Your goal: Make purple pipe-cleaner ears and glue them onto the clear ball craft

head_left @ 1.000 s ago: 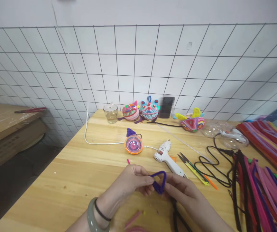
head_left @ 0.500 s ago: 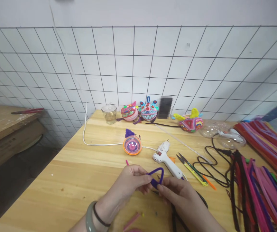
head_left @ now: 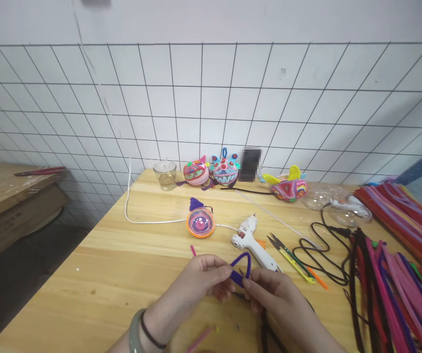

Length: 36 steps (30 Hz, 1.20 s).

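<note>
Both hands' fingers (head_left: 221,271) pinch purple pipe cleaner (head_left: 242,264) w/ loop up.

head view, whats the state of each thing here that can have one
purple pipe cleaner: bent into a loop, pinched by both hands
left hand: shut on the loop
right hand: shut on the loop
glue gun: lying on its side, white cord attached
scissors: lying flat, blades shut
glass jar: upright, lid on
clear half-domes: lying on the table
</note>
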Each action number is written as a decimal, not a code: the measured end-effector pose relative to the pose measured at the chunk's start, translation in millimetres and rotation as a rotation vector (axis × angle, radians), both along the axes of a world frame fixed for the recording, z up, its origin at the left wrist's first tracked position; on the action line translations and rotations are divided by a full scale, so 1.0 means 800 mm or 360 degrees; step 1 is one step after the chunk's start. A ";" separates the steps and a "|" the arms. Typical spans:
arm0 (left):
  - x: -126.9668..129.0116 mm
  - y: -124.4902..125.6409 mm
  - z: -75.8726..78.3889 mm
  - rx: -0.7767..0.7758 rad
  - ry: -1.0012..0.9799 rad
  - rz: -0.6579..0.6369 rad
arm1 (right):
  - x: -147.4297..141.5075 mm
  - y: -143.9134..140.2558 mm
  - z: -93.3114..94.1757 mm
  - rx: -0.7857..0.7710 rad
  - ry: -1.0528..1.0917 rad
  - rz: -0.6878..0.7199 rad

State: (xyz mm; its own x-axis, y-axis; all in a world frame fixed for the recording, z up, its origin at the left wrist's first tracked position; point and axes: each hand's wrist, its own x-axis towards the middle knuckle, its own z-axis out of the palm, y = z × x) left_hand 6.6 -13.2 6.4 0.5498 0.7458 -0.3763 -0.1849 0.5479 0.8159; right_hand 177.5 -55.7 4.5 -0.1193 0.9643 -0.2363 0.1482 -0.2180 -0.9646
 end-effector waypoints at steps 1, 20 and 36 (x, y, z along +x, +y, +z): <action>0.000 0.000 0.000 0.0015 0.0001 0.0002 | 0.000 0.000 0.001 -0.0001 -0.0007 0.0011; 0.005 0.002 -0.005 0.0269 0.0119 -0.0016 | 0.000 0.004 -0.007 0.0060 -0.0047 0.0072; 0.002 0.001 -0.012 0.0166 0.0051 0.0227 | -0.004 -0.002 -0.008 0.0032 0.0091 0.0084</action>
